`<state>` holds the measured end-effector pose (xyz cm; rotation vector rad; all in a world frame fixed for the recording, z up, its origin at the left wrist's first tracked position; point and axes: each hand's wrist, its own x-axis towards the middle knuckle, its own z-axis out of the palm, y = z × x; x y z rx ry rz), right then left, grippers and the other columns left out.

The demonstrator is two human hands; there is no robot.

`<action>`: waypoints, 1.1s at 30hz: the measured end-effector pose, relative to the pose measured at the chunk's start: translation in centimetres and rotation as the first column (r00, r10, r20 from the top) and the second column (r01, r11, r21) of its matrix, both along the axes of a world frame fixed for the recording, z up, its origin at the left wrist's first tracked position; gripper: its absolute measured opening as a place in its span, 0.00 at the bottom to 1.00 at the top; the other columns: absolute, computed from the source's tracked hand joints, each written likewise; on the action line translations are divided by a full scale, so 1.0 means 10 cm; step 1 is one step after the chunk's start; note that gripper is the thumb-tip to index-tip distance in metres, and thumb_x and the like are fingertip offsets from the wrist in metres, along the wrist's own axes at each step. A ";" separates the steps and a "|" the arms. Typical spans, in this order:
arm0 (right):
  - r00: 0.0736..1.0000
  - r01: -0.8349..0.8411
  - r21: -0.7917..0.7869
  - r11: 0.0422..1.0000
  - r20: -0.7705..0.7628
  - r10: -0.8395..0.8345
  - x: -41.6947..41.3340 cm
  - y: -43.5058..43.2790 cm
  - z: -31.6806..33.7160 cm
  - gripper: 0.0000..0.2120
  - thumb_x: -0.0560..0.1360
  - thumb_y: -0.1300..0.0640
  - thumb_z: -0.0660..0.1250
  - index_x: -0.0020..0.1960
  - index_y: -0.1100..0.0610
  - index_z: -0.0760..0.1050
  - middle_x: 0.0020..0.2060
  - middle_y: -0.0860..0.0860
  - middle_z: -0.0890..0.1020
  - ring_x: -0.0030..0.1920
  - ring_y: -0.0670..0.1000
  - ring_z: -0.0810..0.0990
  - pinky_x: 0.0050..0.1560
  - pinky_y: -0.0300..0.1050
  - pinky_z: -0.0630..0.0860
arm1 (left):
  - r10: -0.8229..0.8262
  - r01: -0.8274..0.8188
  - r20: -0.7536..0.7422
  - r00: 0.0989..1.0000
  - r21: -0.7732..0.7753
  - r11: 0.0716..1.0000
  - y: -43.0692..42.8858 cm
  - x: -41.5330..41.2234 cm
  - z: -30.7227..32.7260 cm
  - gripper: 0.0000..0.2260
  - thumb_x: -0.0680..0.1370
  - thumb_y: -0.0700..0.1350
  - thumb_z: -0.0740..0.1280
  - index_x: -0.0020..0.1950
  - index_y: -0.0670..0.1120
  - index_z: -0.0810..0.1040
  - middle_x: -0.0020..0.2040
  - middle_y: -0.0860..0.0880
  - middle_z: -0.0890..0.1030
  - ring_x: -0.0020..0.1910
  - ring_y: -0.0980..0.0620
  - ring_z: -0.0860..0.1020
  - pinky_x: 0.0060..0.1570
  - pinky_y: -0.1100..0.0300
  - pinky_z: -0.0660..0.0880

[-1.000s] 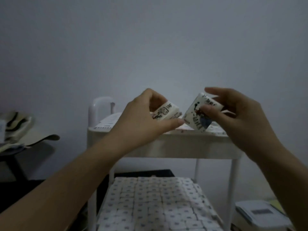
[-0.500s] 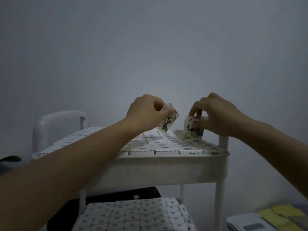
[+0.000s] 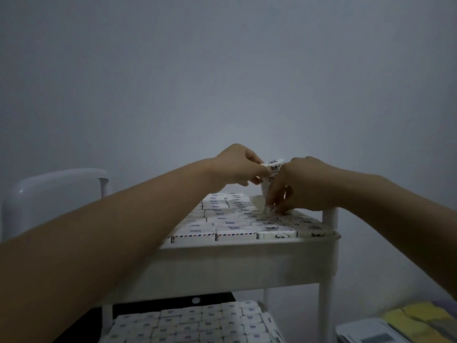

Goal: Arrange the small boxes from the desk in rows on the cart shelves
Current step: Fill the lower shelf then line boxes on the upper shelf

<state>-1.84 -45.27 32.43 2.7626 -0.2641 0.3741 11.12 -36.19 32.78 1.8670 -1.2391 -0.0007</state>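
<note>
Fingers (image 3: pixel 258 172) of the left hand (image 3: pixel 235 167) are clamped on a small printed box (image 3: pixel 275 166). I see it pinched at its left edge and raised clear above the far end of the cart's top shelf (image 3: pixel 247 253). The right hand (image 3: pixel 306 184) sits just beside that box, knuckles up against its right side. Right fingertips (image 3: pixel 270 203) point straight down onto the packed rows of boxes (image 3: pixel 222 219), at the far right corner of the shelf. I can't tell whether they grip a second box there or only press on the row, because the palm blocks it. The rows fill the top shelf up to the near rim. More boxes (image 3: pixel 197 323) lie in rows on the shelf below. The cart handle (image 3: pixel 57 179) is at left, well apart from both hands.
</note>
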 end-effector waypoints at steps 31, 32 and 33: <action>0.454 -0.755 0.049 0.654 0.759 0.467 -0.23 1.49 -1.36 0.05 0.75 0.53 0.64 0.48 0.53 0.77 0.40 0.42 0.78 0.40 0.40 0.75 0.43 0.33 0.73 | 0.235 -0.068 0.402 0.885 -0.387 0.920 2.07 -0.56 -0.81 0.11 0.76 0.38 0.63 0.49 0.52 0.81 0.40 0.56 0.83 0.30 0.55 0.76 0.32 0.69 0.69; 0.480 -0.768 0.077 0.636 0.727 0.491 -0.16 1.62 -1.51 0.05 0.75 0.53 0.65 0.48 0.52 0.77 0.40 0.42 0.78 0.40 0.39 0.74 0.43 0.31 0.72 | 0.251 -0.092 0.386 0.888 -0.386 0.918 2.30 -0.57 -0.97 0.10 0.76 0.38 0.63 0.49 0.51 0.81 0.39 0.56 0.83 0.28 0.55 0.75 0.30 0.69 0.68; 0.516 -0.775 0.114 0.622 0.682 0.518 -0.07 1.75 -1.66 0.03 0.75 0.53 0.65 0.48 0.51 0.76 0.40 0.42 0.78 0.40 0.38 0.73 0.43 0.30 0.72 | 0.274 -0.130 0.370 0.888 -0.371 0.920 2.52 -0.55 -1.15 0.09 0.77 0.39 0.63 0.48 0.51 0.81 0.39 0.56 0.83 0.27 0.56 0.75 0.30 0.70 0.67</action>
